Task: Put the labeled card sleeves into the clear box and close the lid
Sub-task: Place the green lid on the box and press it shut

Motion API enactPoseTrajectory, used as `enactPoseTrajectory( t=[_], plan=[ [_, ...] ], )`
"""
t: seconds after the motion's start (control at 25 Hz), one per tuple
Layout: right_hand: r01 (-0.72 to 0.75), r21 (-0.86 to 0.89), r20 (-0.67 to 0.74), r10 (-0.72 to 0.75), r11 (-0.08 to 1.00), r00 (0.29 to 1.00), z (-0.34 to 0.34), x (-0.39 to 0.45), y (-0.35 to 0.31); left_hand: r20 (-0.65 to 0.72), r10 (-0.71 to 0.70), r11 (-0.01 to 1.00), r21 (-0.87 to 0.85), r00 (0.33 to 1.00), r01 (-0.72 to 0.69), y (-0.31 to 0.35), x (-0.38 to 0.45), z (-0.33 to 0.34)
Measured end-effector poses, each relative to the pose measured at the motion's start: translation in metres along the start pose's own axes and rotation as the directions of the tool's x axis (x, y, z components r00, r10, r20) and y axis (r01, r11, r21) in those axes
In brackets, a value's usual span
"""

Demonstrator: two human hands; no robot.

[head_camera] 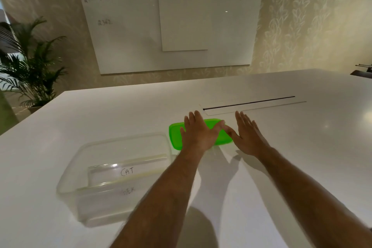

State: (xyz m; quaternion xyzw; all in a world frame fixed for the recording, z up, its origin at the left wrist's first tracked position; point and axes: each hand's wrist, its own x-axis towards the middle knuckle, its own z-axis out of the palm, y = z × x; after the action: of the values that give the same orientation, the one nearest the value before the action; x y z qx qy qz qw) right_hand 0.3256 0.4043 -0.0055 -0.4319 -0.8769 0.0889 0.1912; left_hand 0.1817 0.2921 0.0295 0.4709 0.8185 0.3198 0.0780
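Sleeves marked CAT (128, 171) seemingly lie in clear box (112, 177) on counter (100, 110); left hand (198, 134) flat on green lid (176, 134), right hand (249, 137) spread beside—take both short edges, seat lid squarely.

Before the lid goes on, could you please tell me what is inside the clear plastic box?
Inside the clear plastic box lies a white card sleeve labelled CAT. Fainter writing shows lower down, unreadable. Whether more sleeves lie underneath cannot be seen.
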Motion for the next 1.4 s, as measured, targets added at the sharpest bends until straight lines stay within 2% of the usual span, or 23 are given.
enactPoseTrajectory(
  t=[0.08, 0.2, 0.36, 0.52, 0.64, 0.72, 0.8, 0.88, 1.0, 1.16, 1.32, 1.4],
  plan=[
    [-0.068, 0.161, 0.044, 0.062, 0.985, 0.997, 0.01, 0.007, 0.003, -0.04, -0.117, 0.986, -0.121, 0.992, 0.111, -0.007, 0.008, 0.009],
    [-0.147, 0.338, 0.085, 0.126, 0.93, 0.988, 0.02, 0.015, 0.003, -0.1, -0.304, 0.942, -0.177, 0.947, 0.284, -0.022, 0.015, 0.02],
    [-0.239, 0.393, 0.178, 0.182, 0.888, 0.967, 0.03, 0.019, -0.002, -0.006, -0.511, 0.844, -0.194, 0.86, 0.5, -0.028, 0.018, 0.035],
    [-0.217, 0.41, 0.188, 0.151, 0.886, 0.971, 0.039, 0.02, 0.004, 0.021, -0.59, 0.788, -0.206, 0.807, 0.581, -0.035, 0.024, 0.04],
    [-0.234, 0.496, 0.124, 0.199, 0.836, 0.972, 0.046, 0.024, 0.009, 0.001, -0.598, 0.786, -0.195, 0.802, 0.587, -0.033, 0.025, 0.039],
    [-0.245, 0.57, 0.135, 0.205, 0.784, 0.969, 0.045, 0.022, 0.013, -0.018, -0.595, 0.786, -0.221, 0.804, 0.577, -0.029, 0.024, 0.038],
    [-0.208, 0.473, 0.111, 0.177, 0.856, 0.978, 0.042, 0.018, 0.021, -0.029, -0.586, 0.789, -0.252, 0.81, 0.561, -0.024, 0.024, 0.036],
    [-0.151, 0.349, -0.019, 0.168, 0.925, 0.986, 0.039, 0.018, 0.032, -0.018, -0.575, 0.784, -0.298, 0.818, 0.545, -0.017, 0.023, 0.032],
    [-0.11, 0.398, -0.125, 0.172, 0.911, 0.977, 0.021, 0.021, 0.039, -0.002, -0.555, 0.769, -0.383, 0.832, 0.512, -0.006, 0.022, 0.02],
    [0.041, 0.367, -0.285, 0.071, 0.929, 0.956, -0.01, 0.023, 0.039, -0.019, -0.496, 0.773, -0.465, 0.868, 0.432, 0.009, 0.02, -0.004],
    [0.105, 0.389, -0.34, 0.037, 0.915, 0.94, -0.04, 0.028, 0.033, -0.07, -0.422, 0.793, -0.511, 0.904, 0.331, 0.02, 0.02, -0.038],
    [0.173, 0.483, -0.372, 0.022, 0.858, 0.928, -0.055, 0.03, 0.024, -0.118, -0.38, 0.814, -0.514, 0.918, 0.271, 0.021, 0.021, -0.056]
  ],
)
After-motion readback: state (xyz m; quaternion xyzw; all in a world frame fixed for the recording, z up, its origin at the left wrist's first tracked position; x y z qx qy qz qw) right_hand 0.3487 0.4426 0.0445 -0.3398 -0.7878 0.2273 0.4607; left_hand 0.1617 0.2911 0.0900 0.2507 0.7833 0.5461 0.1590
